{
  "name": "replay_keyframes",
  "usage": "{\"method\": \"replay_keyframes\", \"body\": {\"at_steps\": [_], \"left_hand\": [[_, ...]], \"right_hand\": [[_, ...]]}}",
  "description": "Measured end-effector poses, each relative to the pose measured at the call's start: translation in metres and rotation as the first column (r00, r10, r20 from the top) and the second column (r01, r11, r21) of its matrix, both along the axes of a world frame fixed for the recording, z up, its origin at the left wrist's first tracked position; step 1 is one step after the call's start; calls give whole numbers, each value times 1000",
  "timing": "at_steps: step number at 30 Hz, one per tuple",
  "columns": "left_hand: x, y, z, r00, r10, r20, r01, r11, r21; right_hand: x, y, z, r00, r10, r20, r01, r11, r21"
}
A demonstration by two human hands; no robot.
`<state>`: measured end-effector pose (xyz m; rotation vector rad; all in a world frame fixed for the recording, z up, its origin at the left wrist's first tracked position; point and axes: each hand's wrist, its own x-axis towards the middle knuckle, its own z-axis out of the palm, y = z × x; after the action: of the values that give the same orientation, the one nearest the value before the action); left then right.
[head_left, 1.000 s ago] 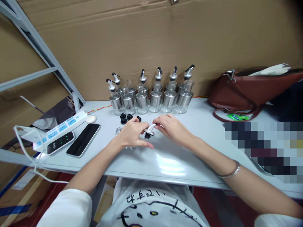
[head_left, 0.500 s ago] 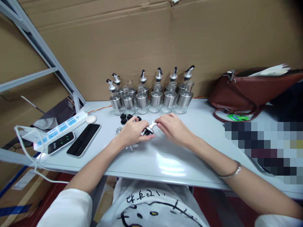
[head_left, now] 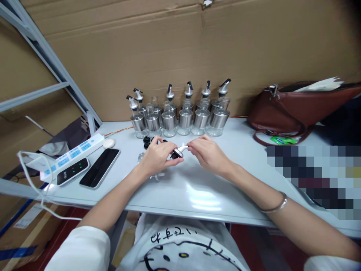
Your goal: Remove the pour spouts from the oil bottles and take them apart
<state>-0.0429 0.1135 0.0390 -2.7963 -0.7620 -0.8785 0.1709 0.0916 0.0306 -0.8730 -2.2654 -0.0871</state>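
1. Bench (head_left: 197, 199): its smooth top carries everything; a dropped part could skid over the near edge.
2. Bottles (head_left: 201, 118): they stand crowded at the back, some topped, some bare-necked; a careless reach could tip one into its neighbours.
3. Left hand (head_left: 159, 156): its grip is closed on the base of the pour spout (head_left: 178, 152); a slack thumb could let that base twist.
4. Right hand (head_left: 207, 154): its grip pinches the spout's outer tip; a crooked tug could strain the tip or jerk it loose.
5. Pour spout: held tilted between both hands, in front of the bottles.
6. Black pieces (head_left: 147, 142): partly hidden beyond the left hand; a knuckle's nudge could scatter them.
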Motion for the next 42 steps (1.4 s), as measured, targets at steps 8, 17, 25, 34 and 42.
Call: {"method": "replay_keyframes", "body": {"at_steps": [8, 17, 25, 34, 42], "left_hand": [[1, -1, 1, 997, 69, 33, -66, 993, -94], [5, -4, 4, 982, 121, 146, -53, 916, -399], [5, -7, 3, 942, 202, 268, 98, 600, -794], [7, -8, 9, 941, 183, 285, 182, 434, -882], [8, -8, 8, 922, 73, 380, 289, 524, -801]], "right_hand": [[-3, 2, -4, 996, -31, 79, 19, 988, 154], [-4, -1, 2, 980, -54, 189, -5, 954, 300], [-2, -3, 6, 969, -59, 241, -43, 916, 399], [-3, -5, 8, 973, -19, 229, -82, 901, 426], [3, 2, 6, 993, -58, 105, 22, 949, 315]]}}
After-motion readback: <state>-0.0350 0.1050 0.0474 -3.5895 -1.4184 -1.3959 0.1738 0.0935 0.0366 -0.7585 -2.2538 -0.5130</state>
